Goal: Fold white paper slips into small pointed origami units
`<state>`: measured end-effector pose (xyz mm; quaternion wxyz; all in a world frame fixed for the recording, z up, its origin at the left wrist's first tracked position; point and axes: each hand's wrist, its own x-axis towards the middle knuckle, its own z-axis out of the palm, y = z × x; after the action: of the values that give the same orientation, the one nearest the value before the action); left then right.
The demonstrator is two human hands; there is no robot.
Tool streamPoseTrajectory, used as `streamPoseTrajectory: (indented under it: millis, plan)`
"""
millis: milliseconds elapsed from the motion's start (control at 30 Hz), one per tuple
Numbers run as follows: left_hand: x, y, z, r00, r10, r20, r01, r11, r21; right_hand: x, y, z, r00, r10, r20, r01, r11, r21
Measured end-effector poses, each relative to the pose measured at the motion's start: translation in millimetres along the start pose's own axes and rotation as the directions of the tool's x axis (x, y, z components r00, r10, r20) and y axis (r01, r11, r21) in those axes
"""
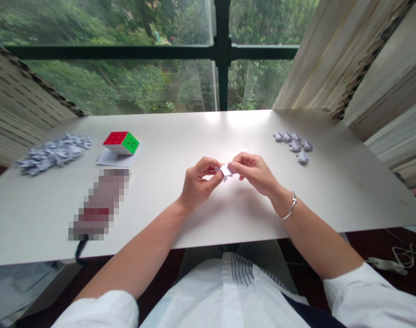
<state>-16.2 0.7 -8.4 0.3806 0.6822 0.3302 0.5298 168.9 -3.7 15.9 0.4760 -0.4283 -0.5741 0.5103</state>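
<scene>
A small folded piece of white paper [226, 171] is held above the middle of the table, between my two hands. My left hand [201, 179] pinches its left side between thumb and fingers. On the other side, my right hand [251, 169] grips the right edge, thumb against fingers. Pointed flaps stick out from the paper at the left and below. The fingertips cover part of its folds. A silver bracelet [292, 205] circles my right wrist.
Several folded paper pieces [295, 142] lie at the table's back right. A heap of folded papers [56, 152] lies at the far left. Near it a puzzle cube [121, 143] rests on white sheets [109, 159]. A blurred-out flat object [100, 205] with a dark cord lies in front.
</scene>
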Motion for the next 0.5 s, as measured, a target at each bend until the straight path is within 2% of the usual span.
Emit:
streamPoseTrajectory:
  millis: [133,233,367,500]
  plan:
    - [-0.5,-0.7,-0.7,0.998,-0.022,0.062,0.016,0.996,0.09,0.9,2.3,-0.9,1.0,0.01,-0.009,-0.009,1.0,0.01]
    - [0.4,1.6,-0.2,0.994,-0.048,0.097,0.041,0.997,0.072,1.1,3.3,-0.7,1.0,0.002,-0.023,-0.002,1.0,0.006]
    - [2.6,7.3,0.6,0.976,-0.175,0.129,0.179,0.984,-0.021,0.3,3.5,2.0,0.996,-0.054,-0.068,0.048,0.996,-0.081]
    - [3.2,8.3,1.6,0.955,-0.27,0.125,0.271,0.962,0.004,-1.4,4.0,5.1,0.994,-0.097,-0.053,0.084,0.974,-0.213]
